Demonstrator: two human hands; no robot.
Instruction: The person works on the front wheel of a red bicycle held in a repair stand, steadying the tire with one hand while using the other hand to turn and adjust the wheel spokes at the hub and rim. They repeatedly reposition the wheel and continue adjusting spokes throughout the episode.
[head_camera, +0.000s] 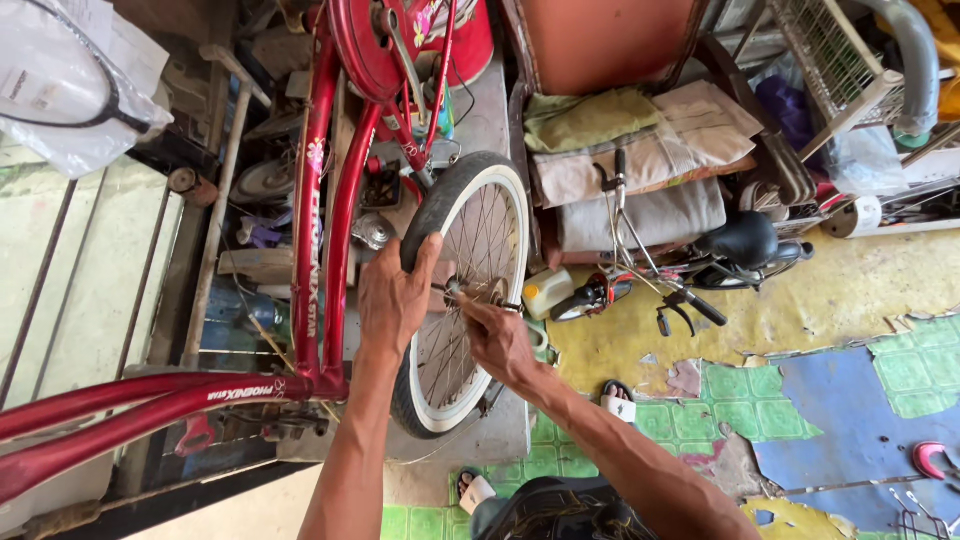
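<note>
Steadying the white-walled bicycle wheel (462, 300) by its tyre with our left hand (393, 298), we are pinching the axle nut (458, 291) at its hub between right hand (497, 340) fingers; next we are needing firm, straight turning

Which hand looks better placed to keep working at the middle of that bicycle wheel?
Probably the right hand: its fingertips are already at the wheel hub. The left hand has its grip on the tyre and spokes, seemingly steadying the wheel beside the red frame.
</note>
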